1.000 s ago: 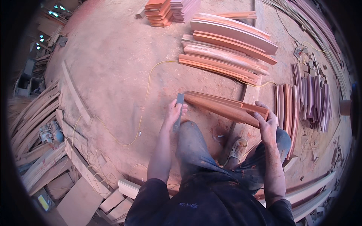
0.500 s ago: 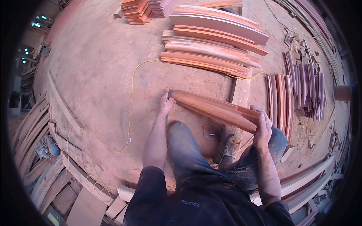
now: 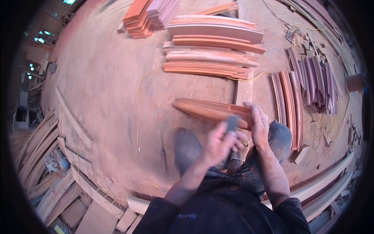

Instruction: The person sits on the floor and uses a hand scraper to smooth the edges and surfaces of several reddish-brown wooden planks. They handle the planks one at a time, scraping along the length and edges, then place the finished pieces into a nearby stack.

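A long, tapered reddish-brown wooden piece (image 3: 208,111) slants across in front of my knees, its narrow end pointing left. My right hand (image 3: 260,126) grips its near right end, fingers over the far edge. Close to that same end, my left hand (image 3: 218,145) is closed around a small dark grey flat block (image 3: 233,123). Motion blurs the left fingers and the block; whether the block touches the wood I cannot tell. A slim tool with a handle (image 3: 163,156), perhaps a chisel, lies on the floor left of my left knee.
Stacked curved boards (image 3: 210,58) lie beyond the wooden piece, with more upright-looking strips (image 3: 288,109) at the right. A yellow cord (image 3: 139,113) winds over the dusty floor. Planks and a blue-grey power tool (image 3: 56,162) crowd the left side.
My left hand has left the narrow end and moved right with the dark block to the wood's near end. The right hand and the wood have shifted slightly left in view.
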The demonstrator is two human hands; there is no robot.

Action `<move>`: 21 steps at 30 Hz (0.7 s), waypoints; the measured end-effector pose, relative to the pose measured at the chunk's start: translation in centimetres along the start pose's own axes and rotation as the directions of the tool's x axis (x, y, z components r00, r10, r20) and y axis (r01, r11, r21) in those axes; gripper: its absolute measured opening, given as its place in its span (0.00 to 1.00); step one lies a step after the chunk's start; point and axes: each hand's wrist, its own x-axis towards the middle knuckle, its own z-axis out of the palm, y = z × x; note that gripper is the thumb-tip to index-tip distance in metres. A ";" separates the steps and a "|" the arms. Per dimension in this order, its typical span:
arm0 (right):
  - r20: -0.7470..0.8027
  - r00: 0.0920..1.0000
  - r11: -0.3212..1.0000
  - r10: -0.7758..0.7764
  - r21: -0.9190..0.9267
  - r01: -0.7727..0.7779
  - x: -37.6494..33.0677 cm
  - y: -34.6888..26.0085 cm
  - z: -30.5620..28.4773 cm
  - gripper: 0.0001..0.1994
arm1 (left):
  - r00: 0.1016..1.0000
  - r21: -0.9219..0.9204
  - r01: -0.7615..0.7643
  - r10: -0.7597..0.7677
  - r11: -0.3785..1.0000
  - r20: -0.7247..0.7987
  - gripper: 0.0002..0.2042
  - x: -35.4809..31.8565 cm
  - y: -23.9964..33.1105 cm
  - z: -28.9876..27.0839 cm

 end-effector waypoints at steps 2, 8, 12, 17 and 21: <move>-0.017 1.000 0.994 0.015 -0.106 -0.017 0.1 -0.1 0.0 0.22 | 0.945 -0.018 -0.071 0.062 0.997 -0.322 0.15 0.5 0.0 -2.4; 0.054 0.991 0.991 0.121 0.058 -0.124 -0.1 -0.9 0.0 0.20 | 0.935 0.100 0.065 -0.026 0.993 -0.354 0.14 2.9 -6.7 -14.9; 0.173 0.937 0.931 0.303 0.154 -0.330 -0.5 -1.1 -0.8 0.22 | 0.835 0.291 0.251 -0.055 0.923 -0.547 0.16 5.7 -12.1 -23.6; 0.122 0.964 0.971 0.235 0.017 -0.239 0.0 -0.4 -1.1 0.23 | 0.828 0.276 0.310 -0.116 0.910 -0.548 0.17 9.2 -16.6 -31.4; 0.136 0.967 0.975 0.215 0.034 -0.222 0.1 -0.4 -1.4 0.22 | 0.829 0.307 0.325 -0.113 0.894 -0.548 0.18 10.0 -16.1 -31.9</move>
